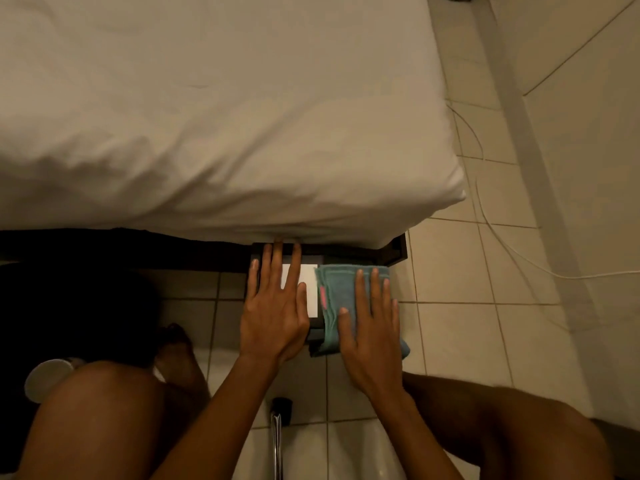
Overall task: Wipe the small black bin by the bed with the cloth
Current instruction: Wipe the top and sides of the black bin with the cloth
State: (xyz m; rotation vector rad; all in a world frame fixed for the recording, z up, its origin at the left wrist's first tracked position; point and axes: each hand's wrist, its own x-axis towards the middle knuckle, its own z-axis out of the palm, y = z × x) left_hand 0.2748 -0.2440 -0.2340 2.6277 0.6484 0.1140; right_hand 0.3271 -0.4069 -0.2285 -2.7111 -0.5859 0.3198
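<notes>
Teal cloth (341,299), folded into a thick pad with a small pink tag on its left edge, lies flat across the right side of the small black bin (313,327). The bin stands on the tiled floor (457,258), tucked against the dark bed frame (391,252) just under the corner of the white-sheeted mattress (225,116). A pale rectangle, its material unclear, shows in the middle of the bin's top between the two hands.

The right hand (372,336) presses palm-down on the cloth, fingers straight and slightly spread, thumb lying along the cloth's left part; it grips nothing, only bears down flat. The left hand (275,311) rests palm-down on the bin's left side, fingers long and slightly fanned, their tips reaching the bin's far edge below the mattress overhang. It too holds nothing and lies open against the surface.

The person crouches close, bare knees at either side of the lower view. A thin white cable (498,233) trails across the tiles to the right of the bed. A round pale object (46,377) sits in shadow beside the left knee, and a small dark piece with a shiny metal stem (278,420) stands on the floor between the forearms.
</notes>
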